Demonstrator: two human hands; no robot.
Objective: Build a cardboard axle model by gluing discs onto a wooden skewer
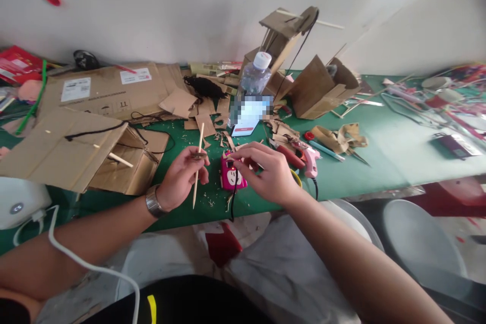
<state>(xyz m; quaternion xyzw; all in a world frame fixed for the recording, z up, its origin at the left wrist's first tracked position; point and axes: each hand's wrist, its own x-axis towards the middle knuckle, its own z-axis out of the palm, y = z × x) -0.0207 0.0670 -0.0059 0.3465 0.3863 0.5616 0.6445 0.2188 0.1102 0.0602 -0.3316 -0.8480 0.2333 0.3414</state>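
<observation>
A wooden stick (196,187) stands nearly upright in my left hand (184,174). It passes through a small brown cardboard piece (198,156) that my left thumb and fingers pinch. My right hand (268,169) reaches over the top of a bright pink box (232,181) with a white cartoon face and a small red light. Its thumb and forefinger come together at the box's upper end; what lies between them is too small to make out. A black cord (234,200) runs from the box toward the table's front edge.
Behind the box are a phone (245,119) and a plastic bottle (254,78). A pink glue gun (311,159) and red-handled pliers (290,156) lie right. Cardboard models stand left (114,162) and back right (319,86). Scraps litter the green table (383,162). A white cable (87,263) crosses my left arm.
</observation>
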